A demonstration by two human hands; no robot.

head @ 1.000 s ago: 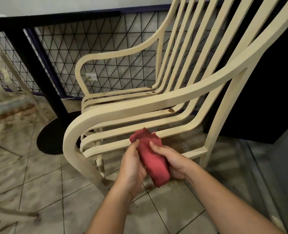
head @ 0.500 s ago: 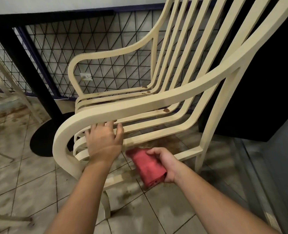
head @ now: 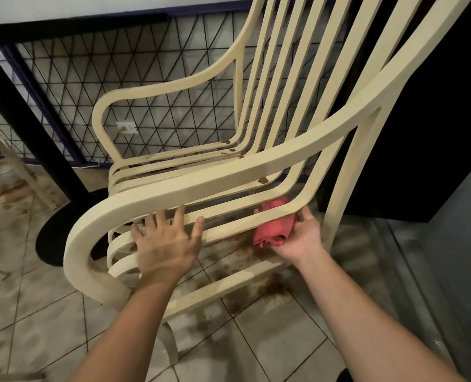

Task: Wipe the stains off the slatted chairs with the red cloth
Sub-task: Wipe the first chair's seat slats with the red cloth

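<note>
Seen from the wearer's head through one wide-angle lens, aimed forward and steeply down. Close in on the slatted chair (head: 281,78), viewed from the side across the near armrest (head: 229,175). Framed below by both forearms (head: 366,312) and tiled floor (head: 278,340), above by the mesh fence (head: 151,78).

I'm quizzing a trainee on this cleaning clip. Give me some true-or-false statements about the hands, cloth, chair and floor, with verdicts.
1. The right hand holds the red cloth against a seat slat of the chair. True.
2. The left hand grips the cloth as well. False: it rests with spread fingers on the seat slats.
3. Brown spots show on the seat slats near the backrest. True.
4. The floor under the chair is clean carpet. False: it is tile with brown stains.
</note>
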